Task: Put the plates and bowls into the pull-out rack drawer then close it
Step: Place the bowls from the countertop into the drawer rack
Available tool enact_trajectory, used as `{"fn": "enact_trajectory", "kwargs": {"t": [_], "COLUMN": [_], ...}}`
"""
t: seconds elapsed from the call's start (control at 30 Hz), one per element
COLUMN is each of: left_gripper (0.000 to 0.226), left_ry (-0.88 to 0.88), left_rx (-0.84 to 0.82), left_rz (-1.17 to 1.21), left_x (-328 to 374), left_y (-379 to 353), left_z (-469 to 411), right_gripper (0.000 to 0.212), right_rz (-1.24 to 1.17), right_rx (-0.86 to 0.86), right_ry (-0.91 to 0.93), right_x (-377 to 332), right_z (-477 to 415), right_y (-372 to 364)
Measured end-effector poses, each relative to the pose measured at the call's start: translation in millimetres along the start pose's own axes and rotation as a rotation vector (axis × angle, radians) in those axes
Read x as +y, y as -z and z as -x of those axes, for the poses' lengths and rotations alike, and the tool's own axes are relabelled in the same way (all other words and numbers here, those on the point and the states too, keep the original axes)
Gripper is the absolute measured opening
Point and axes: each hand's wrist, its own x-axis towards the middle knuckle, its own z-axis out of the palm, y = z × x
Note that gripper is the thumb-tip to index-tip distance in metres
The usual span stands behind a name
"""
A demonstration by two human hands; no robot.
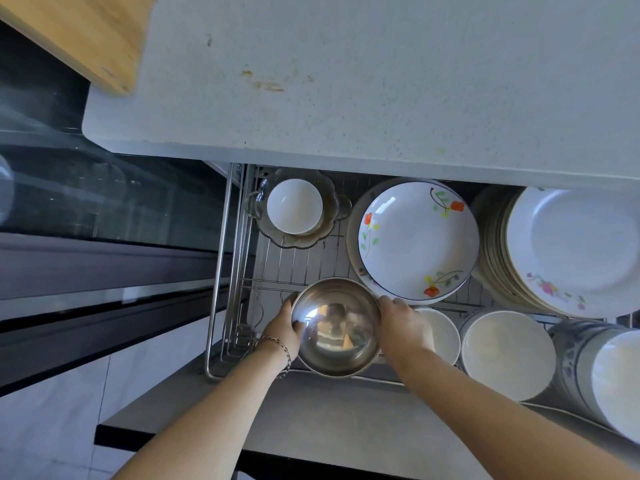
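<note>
Nearly done: both hands, left (282, 329) and right (403, 323), clasp the steel bowl (336, 327) over the rack drawer (221, 258), already holding plates (419, 240); bench (381, 81) bare, drawer unclosed.

I see the wire rack drawer (221, 271) pulled out below the speckled counter (346, 81). On its wires sit a glass dish (304, 242) holding a white bowl (294, 206), a flowered plate (419, 242), stacked plates (571, 247) and white bowls (507, 355).
</note>
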Motion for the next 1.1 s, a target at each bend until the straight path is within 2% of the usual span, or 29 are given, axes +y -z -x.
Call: {"fn": "enact_trajectory", "kwargs": {"t": [0.13,0.3,0.63,0.8,0.93,1.1], "left_gripper": [0.049,0.049,0.051,0.068,0.066,0.034], "left_ry": [0.013,-0.006,-0.005,0.062,-0.048,-0.259], "left_rx": [-0.025,-0.025,-0.092,-0.112,0.072,0.229], "left_rz": [0.026,0.055,-0.058,-0.148,-0.209,-0.13], "left_x": [1.8,-0.1,2.5,14.7,42.3,93.4], "left_y": [-4.4,-9.4,-10.8,-3.5,18.0,60.2], "left_z": [-1.3,-9.3,-10.3,0.7,27.9,85.3], "right_gripper": [0.025,0.026,0.035,0.027,0.032,0.035], "right_rz": [-0.091,-0.137,-0.209,-0.23,-0.142,-0.115], "right_rx": [0.052,0.002,-0.063,-0.013,-0.001,-0.011], "right_ry": [-0.009,-0.046,-0.058,-0.048,0.016,0.13], "right_x": [1.7,3.4,11.6,17.9,33.2,46.0], "right_z": [0.5,-4.7,-0.3,6.1,22.1,51.9], "right_y": [-4.4,-8.1,-10.0,3.9,38.6,110.0]}}
